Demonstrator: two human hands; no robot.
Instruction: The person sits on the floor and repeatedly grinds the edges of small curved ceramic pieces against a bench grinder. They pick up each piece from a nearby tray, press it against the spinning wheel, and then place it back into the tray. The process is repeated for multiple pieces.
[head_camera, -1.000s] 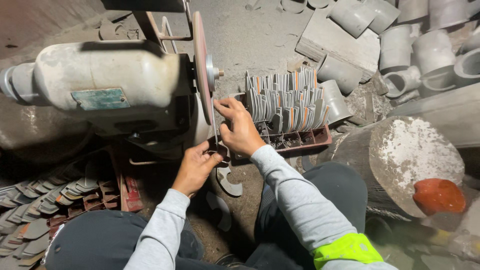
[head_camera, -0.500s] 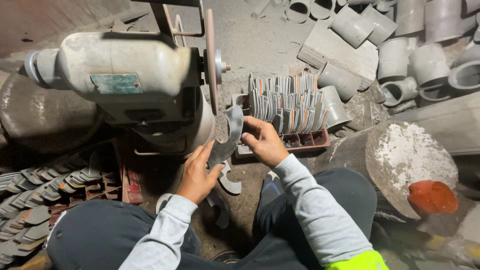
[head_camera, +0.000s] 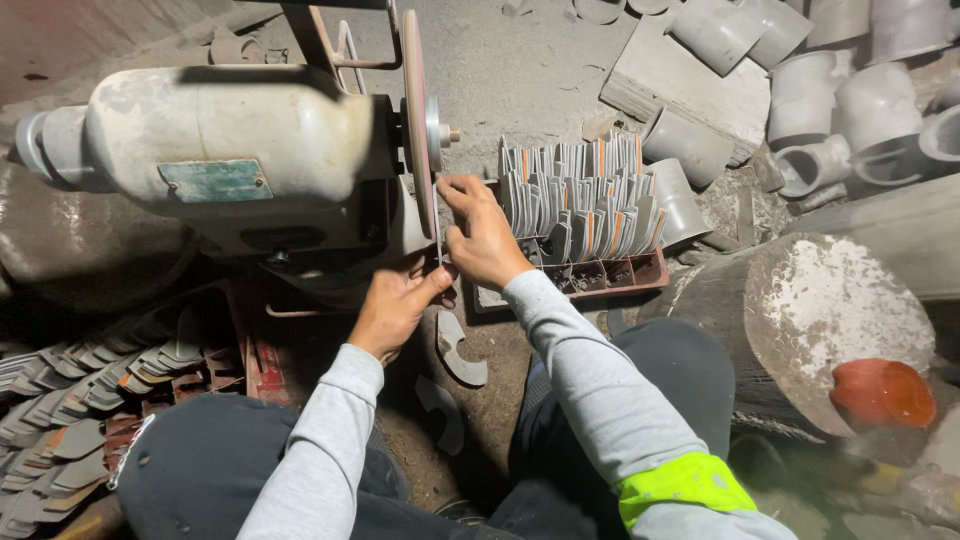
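I've got both hands on a thin metal blade (head_camera: 438, 235) w/ fingers clamped, right hand (head_camera: 487, 235) up top, left hand (head_camera: 400, 300) at the bottom, edge against the grinder wheel (head_camera: 414, 110), crate of blades (head_camera: 585, 205) just beside.

Both arms reach forward in grey sleeves. Left hand (head_camera: 398, 300) low, fingers curled, thumb up. Right hand (head_camera: 485, 232) higher, fingers pinched closed, just beside the left.
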